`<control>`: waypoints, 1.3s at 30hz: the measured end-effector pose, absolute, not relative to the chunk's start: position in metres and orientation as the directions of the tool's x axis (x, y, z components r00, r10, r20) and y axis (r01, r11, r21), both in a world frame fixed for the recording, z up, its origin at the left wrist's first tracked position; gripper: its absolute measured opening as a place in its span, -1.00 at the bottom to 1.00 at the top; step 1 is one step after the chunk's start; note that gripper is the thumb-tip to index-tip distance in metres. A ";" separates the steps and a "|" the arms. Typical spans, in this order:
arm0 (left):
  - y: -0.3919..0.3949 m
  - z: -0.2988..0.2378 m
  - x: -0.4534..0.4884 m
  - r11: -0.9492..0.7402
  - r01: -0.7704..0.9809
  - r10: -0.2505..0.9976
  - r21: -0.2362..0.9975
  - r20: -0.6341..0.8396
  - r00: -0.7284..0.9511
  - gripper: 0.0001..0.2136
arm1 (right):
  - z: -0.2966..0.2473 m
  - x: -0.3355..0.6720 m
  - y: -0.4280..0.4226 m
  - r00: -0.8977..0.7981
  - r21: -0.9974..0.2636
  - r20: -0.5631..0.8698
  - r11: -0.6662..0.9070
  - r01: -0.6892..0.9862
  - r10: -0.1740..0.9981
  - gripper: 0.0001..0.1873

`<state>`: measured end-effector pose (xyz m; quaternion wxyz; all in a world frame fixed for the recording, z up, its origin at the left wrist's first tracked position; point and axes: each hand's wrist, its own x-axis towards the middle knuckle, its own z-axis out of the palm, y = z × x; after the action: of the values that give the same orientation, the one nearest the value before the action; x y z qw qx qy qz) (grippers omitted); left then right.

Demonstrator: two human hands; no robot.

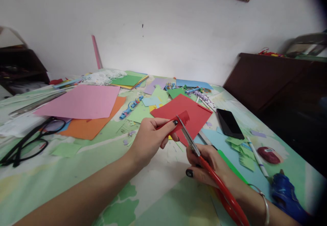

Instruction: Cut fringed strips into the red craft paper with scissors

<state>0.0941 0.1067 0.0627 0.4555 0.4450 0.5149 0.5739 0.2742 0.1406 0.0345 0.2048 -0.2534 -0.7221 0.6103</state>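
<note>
Forearms (104, 181) angled inward, left hand (150, 135) pinching red paper piece (183, 117), right hand (218, 164) clamped around red-handled scissors (189, 138).

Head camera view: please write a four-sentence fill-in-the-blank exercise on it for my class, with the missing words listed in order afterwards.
1. The left hand grips a paper piece that is coloured ____.
2. The cutting tool in the right hand is a pair of ____.
3. The sheet partly covering the orange sheet is ____.
4. The frame of the eyeglasses is ____.

Missing words: red; scissors; pink; black.
</note>
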 end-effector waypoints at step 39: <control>0.110 0.059 0.090 -0.055 -0.135 0.989 0.989 0.036 -0.143 -0.86 | 0.039 0.274 0.142 -0.761 -0.972 -0.021 0.166 0.169 0.649 -0.63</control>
<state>0.0905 0.1105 0.0593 0.4856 0.4392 0.4863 0.5786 0.2742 0.1419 0.0386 0.2059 -0.2780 -0.7353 0.5829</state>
